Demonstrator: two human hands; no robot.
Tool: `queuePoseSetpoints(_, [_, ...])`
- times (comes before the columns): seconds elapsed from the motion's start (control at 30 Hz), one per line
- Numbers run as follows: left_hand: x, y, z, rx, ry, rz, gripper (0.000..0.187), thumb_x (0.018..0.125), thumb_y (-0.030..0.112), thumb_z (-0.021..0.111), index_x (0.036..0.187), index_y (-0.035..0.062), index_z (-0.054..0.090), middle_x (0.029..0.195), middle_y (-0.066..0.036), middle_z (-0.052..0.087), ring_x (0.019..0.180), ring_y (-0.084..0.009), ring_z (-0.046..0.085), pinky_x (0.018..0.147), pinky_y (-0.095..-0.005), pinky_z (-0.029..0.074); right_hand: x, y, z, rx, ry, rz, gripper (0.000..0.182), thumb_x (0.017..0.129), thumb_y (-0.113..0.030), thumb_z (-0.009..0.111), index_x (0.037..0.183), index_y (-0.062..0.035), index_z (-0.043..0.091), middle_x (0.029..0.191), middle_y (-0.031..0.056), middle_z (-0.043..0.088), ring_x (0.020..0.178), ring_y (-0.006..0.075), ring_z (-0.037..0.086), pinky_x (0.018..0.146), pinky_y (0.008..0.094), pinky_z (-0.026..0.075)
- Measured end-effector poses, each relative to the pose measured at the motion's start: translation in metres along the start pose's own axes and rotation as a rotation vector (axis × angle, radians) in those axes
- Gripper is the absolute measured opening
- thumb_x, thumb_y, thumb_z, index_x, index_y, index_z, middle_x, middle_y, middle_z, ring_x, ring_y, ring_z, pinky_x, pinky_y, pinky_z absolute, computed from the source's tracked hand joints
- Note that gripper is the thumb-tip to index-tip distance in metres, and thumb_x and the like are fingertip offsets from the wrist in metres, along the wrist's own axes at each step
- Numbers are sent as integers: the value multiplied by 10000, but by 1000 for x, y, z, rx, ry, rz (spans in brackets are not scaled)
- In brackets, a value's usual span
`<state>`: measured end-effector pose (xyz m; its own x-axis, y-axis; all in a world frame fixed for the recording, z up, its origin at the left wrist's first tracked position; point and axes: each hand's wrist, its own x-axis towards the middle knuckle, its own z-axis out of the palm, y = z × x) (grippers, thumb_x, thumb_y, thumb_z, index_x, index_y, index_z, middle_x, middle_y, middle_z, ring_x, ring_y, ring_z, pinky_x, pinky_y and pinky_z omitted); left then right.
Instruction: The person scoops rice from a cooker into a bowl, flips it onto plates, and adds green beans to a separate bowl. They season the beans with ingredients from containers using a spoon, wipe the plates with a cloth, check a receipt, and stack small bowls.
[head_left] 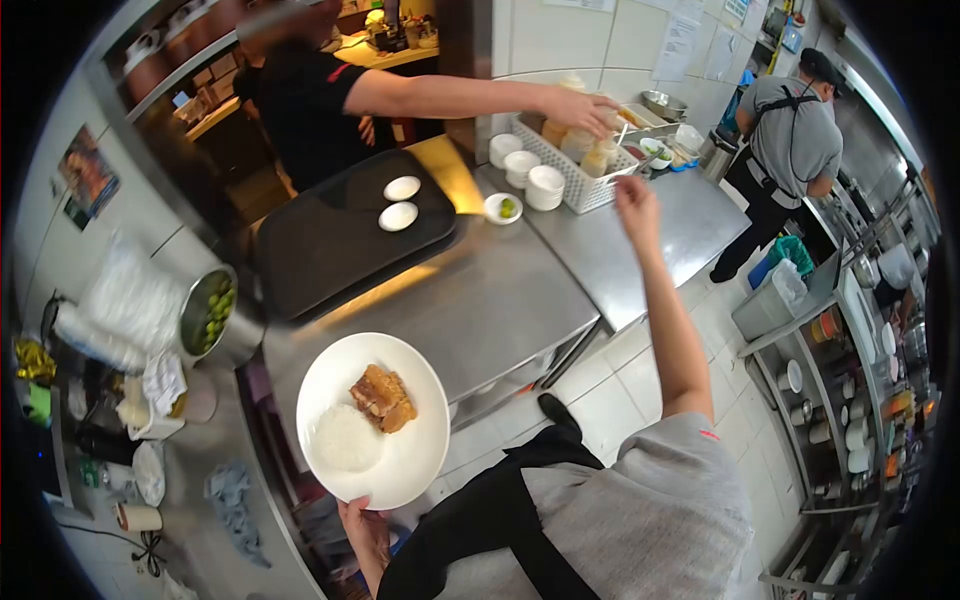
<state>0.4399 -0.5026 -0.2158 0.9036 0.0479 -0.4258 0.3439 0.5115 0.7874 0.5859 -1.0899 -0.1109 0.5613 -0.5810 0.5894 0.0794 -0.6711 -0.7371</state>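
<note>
My left hand [366, 530] grips the near rim of a white plate [425, 445], thumb on top. On the plate are a mound of white rice [347, 438] and browned pieces of meat [385, 398]. My right hand [637, 205] is stretched out beside a white perforated basket [590, 193], its fingers loosely bent and apart, with no object visible in them. Sauce bottles [597, 160] stand in the basket. Over them reaches another person's hand [585, 108] from across the counter; that hand partly covers the bottles.
A black tray [345, 255] on the steel counter [500, 300] carries two small white dishes [400, 203]. Stacked white bowls [545, 187] and a bowl with green citrus [503, 208] stand near the basket. A metal pot [245, 325] is at left. Another worker [790, 140] stands at far right.
</note>
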Motion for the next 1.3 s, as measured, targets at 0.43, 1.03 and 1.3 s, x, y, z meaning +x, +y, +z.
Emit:
queuePoseSetpoints(0.43, [11, -102, 215, -43, 343, 117, 573, 687, 92, 554, 1235, 109, 390, 1076, -102, 560, 822, -237, 622, 494, -302, 527, 344, 311, -98, -737, -108, 152, 543, 735, -273, 633, 1223, -97, 473, 1093, 203, 582, 1045, 370, 534, 877, 433, 430])
queuePoseSetpoints(1.03, [-33, -56, 267, 689, 706, 488, 562, 848, 216, 545, 1344, 96, 312, 793, -30, 588, 557, -62, 466, 445, -186, 359, 409, 346, -109, -714, -9, -114, 239, 787, -263, 618, 808, -25, 621, 790, 170, 629, 736, 340, 607, 647, 407, 463])
queuePoseSetpoints(1.3, [20, -80, 475, 403, -426, 266, 511, 791, 154, 529, 1271, 34, 401, 1180, -117, 523, 989, -179, 540, 754, -285, 463, 280, 157, -177, -294, -172, -387, 144, 796, -53, 600, 931, -5, 600, 812, 112, 636, 679, 173, 609, 644, 280, 479])
